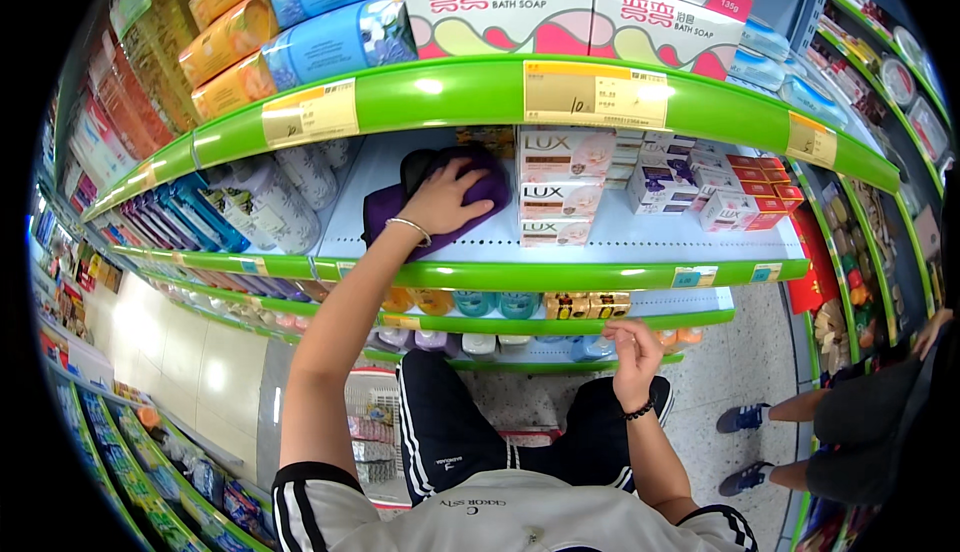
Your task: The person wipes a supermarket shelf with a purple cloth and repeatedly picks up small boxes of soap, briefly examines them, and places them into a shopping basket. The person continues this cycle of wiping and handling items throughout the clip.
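My left hand [448, 200] reaches onto the middle shelf and lies over a bunched purple cloth [390, 214] with some black in its folds. Its fingers are spread across the top of the cloth, which extends past the fingertips. To the right of the cloth stands a stack of pale pink-and-white soap boxes [560, 197], near but apart from the hand. My right hand [634, 352] hovers in front of the lower shelf with loosely curled fingers; nothing shows in it. Gold packages [588, 306] sit on the shelf just behind it.
Lavender-patterned bottles [275, 202] stand left of the cloth; smaller purple [660, 184] and red boxes [770, 197] stand to the right. A green shelf edge [440, 82] overhangs my arm. A basket [372, 432] is by my legs, and another person's legs [800, 442] are at the right.
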Action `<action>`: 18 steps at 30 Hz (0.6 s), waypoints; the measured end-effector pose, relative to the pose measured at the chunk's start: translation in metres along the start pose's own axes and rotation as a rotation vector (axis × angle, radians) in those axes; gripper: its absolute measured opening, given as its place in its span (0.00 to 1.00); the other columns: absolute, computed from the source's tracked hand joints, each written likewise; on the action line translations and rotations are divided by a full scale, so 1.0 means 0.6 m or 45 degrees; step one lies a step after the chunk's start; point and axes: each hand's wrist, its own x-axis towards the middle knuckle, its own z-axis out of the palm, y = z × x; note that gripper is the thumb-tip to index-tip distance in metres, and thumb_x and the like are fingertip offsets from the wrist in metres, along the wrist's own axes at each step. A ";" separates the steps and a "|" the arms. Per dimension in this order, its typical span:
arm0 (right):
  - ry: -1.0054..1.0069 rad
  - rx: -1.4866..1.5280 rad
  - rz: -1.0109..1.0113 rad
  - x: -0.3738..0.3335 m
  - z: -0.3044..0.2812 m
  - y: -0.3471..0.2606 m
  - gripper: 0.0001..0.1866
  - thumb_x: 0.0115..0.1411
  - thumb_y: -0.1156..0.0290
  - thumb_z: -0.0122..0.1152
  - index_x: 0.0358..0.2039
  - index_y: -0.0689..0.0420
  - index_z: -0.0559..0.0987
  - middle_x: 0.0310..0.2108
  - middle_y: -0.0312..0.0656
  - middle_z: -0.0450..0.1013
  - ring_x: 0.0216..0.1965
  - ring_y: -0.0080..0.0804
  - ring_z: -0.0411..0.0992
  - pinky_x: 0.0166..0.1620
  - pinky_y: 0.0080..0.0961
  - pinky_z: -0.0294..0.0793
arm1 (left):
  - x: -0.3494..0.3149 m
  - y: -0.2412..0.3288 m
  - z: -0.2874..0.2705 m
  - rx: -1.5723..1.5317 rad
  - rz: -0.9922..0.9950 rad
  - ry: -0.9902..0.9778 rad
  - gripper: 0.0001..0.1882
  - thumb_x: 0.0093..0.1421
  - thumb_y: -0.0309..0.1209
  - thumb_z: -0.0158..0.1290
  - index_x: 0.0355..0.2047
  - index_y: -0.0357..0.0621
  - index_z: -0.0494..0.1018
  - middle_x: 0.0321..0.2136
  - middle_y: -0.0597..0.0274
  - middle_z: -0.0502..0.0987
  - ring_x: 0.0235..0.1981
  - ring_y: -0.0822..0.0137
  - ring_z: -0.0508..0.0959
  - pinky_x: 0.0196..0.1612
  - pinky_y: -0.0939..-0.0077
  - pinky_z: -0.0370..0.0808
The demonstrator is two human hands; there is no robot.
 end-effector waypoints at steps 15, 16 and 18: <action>0.052 -0.169 -0.009 0.038 0.000 0.022 0.08 0.59 0.74 0.53 0.30 0.64 0.78 0.26 0.43 0.74 0.28 0.30 0.71 0.34 0.23 0.68 | -0.014 -0.061 -0.006 0.087 -0.222 0.010 0.32 0.50 0.49 0.50 0.58 0.66 0.62 0.59 0.55 0.62 0.59 0.44 0.60 0.61 0.47 0.55; 0.074 -0.193 -0.034 0.047 0.001 0.025 0.07 0.59 0.74 0.53 0.30 0.64 0.78 0.27 0.43 0.74 0.29 0.31 0.71 0.35 0.24 0.68 | -0.007 -0.039 -0.005 0.047 -0.219 -0.009 0.32 0.50 0.49 0.50 0.57 0.65 0.62 0.59 0.55 0.62 0.59 0.45 0.60 0.60 0.47 0.55; 0.066 -0.397 -0.185 0.075 0.005 0.016 0.06 0.58 0.75 0.54 0.30 0.63 0.78 0.28 0.44 0.74 0.30 0.34 0.71 0.35 0.25 0.68 | -0.002 -0.005 0.006 0.068 -0.178 0.003 0.32 0.49 0.48 0.50 0.57 0.62 0.62 0.58 0.56 0.64 0.59 0.49 0.62 0.58 0.47 0.58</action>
